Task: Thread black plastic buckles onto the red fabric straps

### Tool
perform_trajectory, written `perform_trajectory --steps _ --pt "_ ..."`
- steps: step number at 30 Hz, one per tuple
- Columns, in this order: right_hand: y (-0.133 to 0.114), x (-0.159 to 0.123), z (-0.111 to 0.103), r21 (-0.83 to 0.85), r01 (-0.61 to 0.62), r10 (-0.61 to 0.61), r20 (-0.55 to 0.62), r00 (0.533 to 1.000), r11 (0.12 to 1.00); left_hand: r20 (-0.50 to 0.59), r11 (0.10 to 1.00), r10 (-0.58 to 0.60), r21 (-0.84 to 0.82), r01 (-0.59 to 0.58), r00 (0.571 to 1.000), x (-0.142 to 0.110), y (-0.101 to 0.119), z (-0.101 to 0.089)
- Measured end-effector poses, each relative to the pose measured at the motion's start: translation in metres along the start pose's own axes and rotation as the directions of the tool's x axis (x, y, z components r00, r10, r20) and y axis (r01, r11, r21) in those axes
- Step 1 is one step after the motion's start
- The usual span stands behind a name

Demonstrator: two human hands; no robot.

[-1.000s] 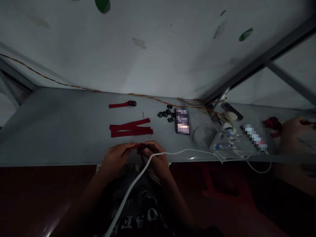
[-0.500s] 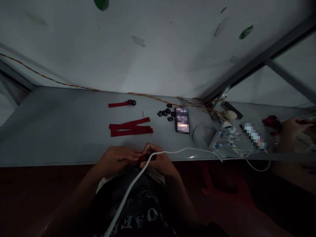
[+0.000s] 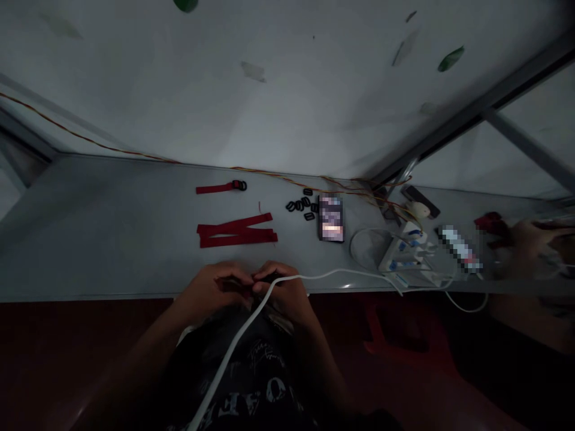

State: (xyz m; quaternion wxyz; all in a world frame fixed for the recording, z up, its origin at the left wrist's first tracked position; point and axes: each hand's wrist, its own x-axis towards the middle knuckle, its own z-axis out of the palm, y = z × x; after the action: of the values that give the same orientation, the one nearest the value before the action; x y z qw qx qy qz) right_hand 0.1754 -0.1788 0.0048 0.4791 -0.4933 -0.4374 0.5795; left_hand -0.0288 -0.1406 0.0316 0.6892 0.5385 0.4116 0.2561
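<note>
Left hand more arched than before, at tabletop's front edge, surface stretching leftward, red strap mostly hidden between fingertips, right hand pinching it, left grip unclear

At the lower centre of the frame, the bare left hand and bare right hand meet fingertip to fingertip around a mostly hidden piece of dark red webbing. A thin white cable crosses in front of the right hand. At mid-frame, flat red fabric straps lie on the smooth grey table. Small black plastic buckles cluster right of centre, beside a black-edged phone with a lit, pixelated screen.
</note>
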Motion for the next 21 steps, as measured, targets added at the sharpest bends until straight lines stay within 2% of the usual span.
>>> perform_trajectory --steps 3,8,16,21 --pt "-0.001 -0.001 0.0 -0.034 0.013 -0.012 0.007 1.0 0.999 0.059 0.996 0.047 -0.081 -0.042 0.997 0.002 -0.002 -0.001" --pt "-0.003 0.0 0.012 -0.033 -0.089 0.088 -0.042 0.995 0.995 0.108 0.982 0.036 -0.186 -0.015 0.994 0.001 -0.007 -0.007" --pt "0.0 0.005 0.014 -0.105 -0.027 0.034 0.058 0.998 0.994 0.037 0.982 0.023 -0.188 -0.015 0.999 -0.004 -0.025 -0.006" --pt "0.007 0.0 0.01 -0.174 0.044 -0.037 0.044 0.998 0.984 -0.089 0.969 0.045 -0.237 -0.065 0.995 -0.003 -0.039 -0.005"
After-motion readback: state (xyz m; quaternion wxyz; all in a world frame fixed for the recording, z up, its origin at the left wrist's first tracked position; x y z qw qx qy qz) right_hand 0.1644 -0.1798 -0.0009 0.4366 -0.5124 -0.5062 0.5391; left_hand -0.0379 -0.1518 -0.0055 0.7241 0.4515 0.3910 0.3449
